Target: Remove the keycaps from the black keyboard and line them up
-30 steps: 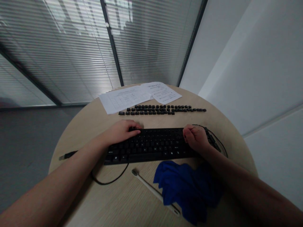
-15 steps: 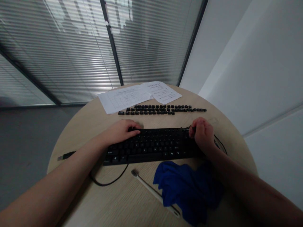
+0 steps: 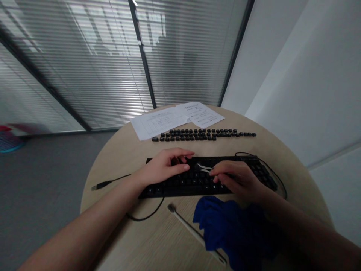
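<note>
At the far left of my head view, a red and blue basket (image 3: 8,141) has come into frame, cut off by the border. The USB plug (image 3: 99,185) lies on the table (image 3: 118,233), its cable partly hidden by my left forearm.

My left hand (image 3: 169,163) has moved rightward over the keyboard (image 3: 183,191) since the earlier frames; its thumb and index are parted, and I see nothing in it. It hides some keys. Beyond, 2 printed sheets (image 3: 160,122) overlap beside the rows of loose keycaps (image 3: 182,139), their text unreadable. The toothbrush (image 3: 191,229) lies nearer me, its middle bare, its handle partly against the blue cloth (image 3: 225,222).

My right hand (image 3: 211,173) has come from the keyboard's upper right to its middle, pinching a thin 2-pronged tool (image 3: 205,168). A dark shape sits at the prongs, too dim to identify. My right forearm and shadow obscure the cloth's far side.

I have bare table between the keyboard and keycaps, and rightward to the curved edge near the wall (image 3: 324,94).
</note>
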A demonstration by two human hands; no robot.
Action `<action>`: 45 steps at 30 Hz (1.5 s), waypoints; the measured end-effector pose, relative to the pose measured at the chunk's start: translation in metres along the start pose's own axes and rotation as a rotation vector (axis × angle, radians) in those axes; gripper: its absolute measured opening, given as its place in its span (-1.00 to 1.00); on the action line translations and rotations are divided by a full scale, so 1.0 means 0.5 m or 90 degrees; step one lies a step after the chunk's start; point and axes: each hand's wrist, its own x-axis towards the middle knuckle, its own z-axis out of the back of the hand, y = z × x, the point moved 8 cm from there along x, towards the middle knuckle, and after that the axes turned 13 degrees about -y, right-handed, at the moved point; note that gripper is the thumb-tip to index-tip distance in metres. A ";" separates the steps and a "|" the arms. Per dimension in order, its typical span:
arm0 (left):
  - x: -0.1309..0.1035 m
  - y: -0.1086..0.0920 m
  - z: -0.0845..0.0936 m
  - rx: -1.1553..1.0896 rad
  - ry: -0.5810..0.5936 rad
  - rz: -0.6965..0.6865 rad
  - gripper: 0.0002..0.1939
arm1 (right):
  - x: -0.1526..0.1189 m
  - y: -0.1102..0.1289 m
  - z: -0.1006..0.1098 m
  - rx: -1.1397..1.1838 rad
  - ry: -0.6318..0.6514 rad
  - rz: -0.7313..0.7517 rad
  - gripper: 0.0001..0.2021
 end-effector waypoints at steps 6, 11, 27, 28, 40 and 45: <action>-0.011 0.011 -0.032 -0.098 0.093 0.070 -0.67 | -0.002 0.023 -0.030 0.008 0.040 0.036 -0.80; -0.016 0.016 -0.034 -0.130 0.115 0.101 -0.67 | -0.006 0.012 -0.030 0.024 0.039 0.017 -0.79; -0.015 0.033 -0.040 -0.172 0.111 0.144 -0.73 | -0.004 0.010 -0.037 0.038 0.052 -0.003 -0.83; -0.015 0.034 -0.041 -0.170 0.112 0.145 -0.72 | -0.004 0.010 -0.037 0.038 0.054 -0.002 -0.83; -0.011 0.044 -0.038 -0.095 0.091 0.111 -0.70 | -0.012 -0.004 -0.040 0.037 0.061 -0.007 -0.82; -0.009 0.040 -0.037 -0.077 0.097 0.111 -0.71 | -0.009 -0.004 -0.041 0.037 0.054 -0.014 -0.83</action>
